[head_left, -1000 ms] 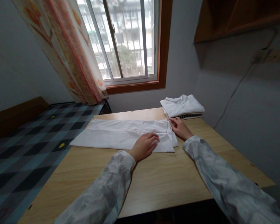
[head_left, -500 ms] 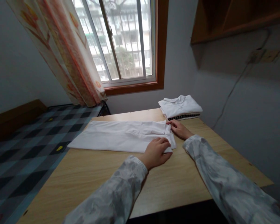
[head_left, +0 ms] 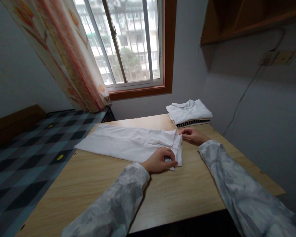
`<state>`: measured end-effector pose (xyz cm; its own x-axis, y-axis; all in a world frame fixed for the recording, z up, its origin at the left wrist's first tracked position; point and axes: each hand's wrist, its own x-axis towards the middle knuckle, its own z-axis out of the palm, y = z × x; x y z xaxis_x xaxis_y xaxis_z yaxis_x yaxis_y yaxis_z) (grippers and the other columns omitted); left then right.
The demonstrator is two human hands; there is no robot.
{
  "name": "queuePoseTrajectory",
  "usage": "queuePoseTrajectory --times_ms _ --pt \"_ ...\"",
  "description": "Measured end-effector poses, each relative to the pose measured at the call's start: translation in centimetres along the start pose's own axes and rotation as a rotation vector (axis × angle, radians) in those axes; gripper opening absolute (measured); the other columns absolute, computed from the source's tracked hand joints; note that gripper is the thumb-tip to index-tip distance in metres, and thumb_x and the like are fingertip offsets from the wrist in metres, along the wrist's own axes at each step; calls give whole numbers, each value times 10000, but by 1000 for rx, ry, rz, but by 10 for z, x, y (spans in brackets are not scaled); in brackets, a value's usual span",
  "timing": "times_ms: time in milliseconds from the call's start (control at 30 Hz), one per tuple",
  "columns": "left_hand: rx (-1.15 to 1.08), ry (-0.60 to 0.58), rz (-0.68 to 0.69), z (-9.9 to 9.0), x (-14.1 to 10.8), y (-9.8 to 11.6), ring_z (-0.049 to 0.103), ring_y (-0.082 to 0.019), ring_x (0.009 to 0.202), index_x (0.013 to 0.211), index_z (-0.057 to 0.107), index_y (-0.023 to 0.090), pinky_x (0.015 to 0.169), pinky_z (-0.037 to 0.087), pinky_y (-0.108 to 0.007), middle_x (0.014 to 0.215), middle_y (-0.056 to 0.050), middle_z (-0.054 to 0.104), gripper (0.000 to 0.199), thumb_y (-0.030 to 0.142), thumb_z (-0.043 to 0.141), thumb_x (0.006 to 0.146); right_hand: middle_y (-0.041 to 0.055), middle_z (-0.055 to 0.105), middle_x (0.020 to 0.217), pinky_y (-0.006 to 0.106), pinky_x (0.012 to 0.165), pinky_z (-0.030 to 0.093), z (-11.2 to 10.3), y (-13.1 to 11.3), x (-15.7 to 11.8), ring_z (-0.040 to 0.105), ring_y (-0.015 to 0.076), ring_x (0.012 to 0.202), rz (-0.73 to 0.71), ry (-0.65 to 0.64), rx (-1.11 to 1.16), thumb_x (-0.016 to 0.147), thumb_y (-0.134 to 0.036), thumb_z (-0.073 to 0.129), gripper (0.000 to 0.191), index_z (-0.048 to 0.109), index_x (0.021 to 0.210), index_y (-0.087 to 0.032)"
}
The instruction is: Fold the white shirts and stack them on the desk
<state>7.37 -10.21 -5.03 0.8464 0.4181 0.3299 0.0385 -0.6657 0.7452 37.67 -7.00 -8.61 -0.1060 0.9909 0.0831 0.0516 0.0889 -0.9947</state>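
Note:
A white garment (head_left: 123, 141), folded into a long strip, lies across the wooden table (head_left: 88, 184). My left hand (head_left: 161, 160) rests at its near right corner, with thumb and fingers curled round the cloth there. At the garment's right end, my right hand (head_left: 192, 136) pinches the far corner between thumb and fingers. Loose layers of cloth show between the two hands. Behind my right hand, a stack of folded white clothes (head_left: 189, 111) sits at the table's back edge, with a dark striped layer beneath the top one.
A bed with a checked cover (head_left: 22, 164) adjoins the table on the left. Behind are a window (head_left: 130, 49) and a floral curtain (head_left: 71, 65). A wooden shelf (head_left: 249, 19) and a cable (head_left: 241, 97) are on the right wall.
The garment's right end has turned slightly toward me. My left hand has shifted a little left and its fingers have curled more. My right hand has moved slightly right and closed on the corner.

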Motion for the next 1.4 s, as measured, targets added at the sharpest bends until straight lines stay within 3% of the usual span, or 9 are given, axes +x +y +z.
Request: queuePoseTrajectory --times_ms 100,200,300,600,767,933,1067,1200,1400 --pt "-55 -62 -13 -5 0 1 655 -176 799 810 752 177 806 496 -322 853 -66 740 449 593 747 980 37 758 884 342 787 569 -8 -1 1 682 204 811 -79 -12 -221 747 -560 907 409 834 937 -205" --pt "-79 -92 -23 -7 1 1 642 -166 786 812 752 161 787 483 -304 845 -67 733 468 599 754 977 80 800 996 372 872 565 -14 1 5 716 252 931 -141 22 -328 754 -558 888 383 863 906 -207" --pt "-82 -93 -17 -7 1 0 638 -158 786 820 756 151 793 472 -292 846 -64 732 441 562 767 981 68 822 956 388 901 553 -14 6 9 725 257 923 -64 28 -190 738 -567 892 402 860 925 -212" --pt "-66 -114 -20 -8 0 -2 646 -159 816 845 765 155 829 469 -289 888 -64 753 382 510 781 985 -7 752 868 277 707 505 -2 3 9 645 156 759 5 100 229 649 -400 1008 405 748 909 -230" --pt "-93 -115 -14 -8 1 -1 633 -156 801 837 747 154 807 464 -286 863 -57 733 383 503 770 992 -13 714 836 299 728 534 16 4 24 648 167 752 -35 65 382 668 -395 1003 439 676 914 -235" --pt "-85 -138 -27 -8 2 1 622 -157 792 817 729 162 806 463 -290 841 -50 716 424 547 746 994 -16 731 890 290 769 542 32 3 35 664 162 789 -33 84 435 686 -398 993 461 712 1018 -244" --pt "-81 -136 -44 -9 1 1 612 -156 792 817 718 166 811 459 -291 835 -45 707 456 585 723 998 -2 772 991 294 814 548 25 0 24 689 176 868 -14 62 345 733 -415 944 463 756 1125 -257" --pt "-73 -116 -68 -9 0 2 588 -150 776 818 703 168 795 446 -285 810 -30 686 457 587 716 997 42 797 1065 331 874 567 11 -2 6 714 230 977 17 23 168 744 -382 888 343 798 1042 -239" --pt "-88 -108 -71 -9 0 2 575 -148 795 828 699 167 798 432 -280 816 -19 673 393 521 743 994 92 748 1088 355 882 580 11 -9 -4 703 256 979 -185 -27 -280 784 -472 892 299 843 855 -186"
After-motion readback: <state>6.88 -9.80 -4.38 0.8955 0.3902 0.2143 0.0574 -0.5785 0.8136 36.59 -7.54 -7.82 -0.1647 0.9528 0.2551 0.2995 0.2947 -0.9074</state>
